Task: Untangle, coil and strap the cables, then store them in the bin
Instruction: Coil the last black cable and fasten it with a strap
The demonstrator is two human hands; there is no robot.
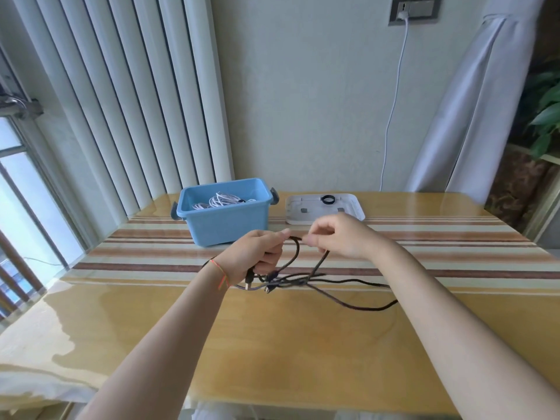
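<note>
The step in hand was, by my judgement, the coiling of the thin black cable (306, 275), with some untangling left to do; the left hand (254, 256) had its fingers (272, 237) curled round gathered loops of it, a plug end hanging just below the palm; the right hand (339, 234) pinched the same cable between thumb and forefinger, close beside the left, so that a short span ran taut between them above the striped glossy wooden tabletop (303, 344). The rest of the cable lay crossed over itself on the tabletop just under the hands, two strands trailing off to the right; whether these were one cable or several could not be told.

The next move seemed to call for drawing a fresh length through the right fingers and laying it into the left hand's loops, freeing the crossings as they came; then a strap would be wanted.

Behind the hands stood the open blue plastic bin (227, 219), with coiled white cables (218, 201) already inside; to its right lay a white flat tray (354, 215) bearing a small black ring (328, 199), possibly a strap. A white charger cord (394, 110) hung from the wall socket (414, 10); nothing stood between the hands and the bin, though the trailing strands might snag on each other.
</note>
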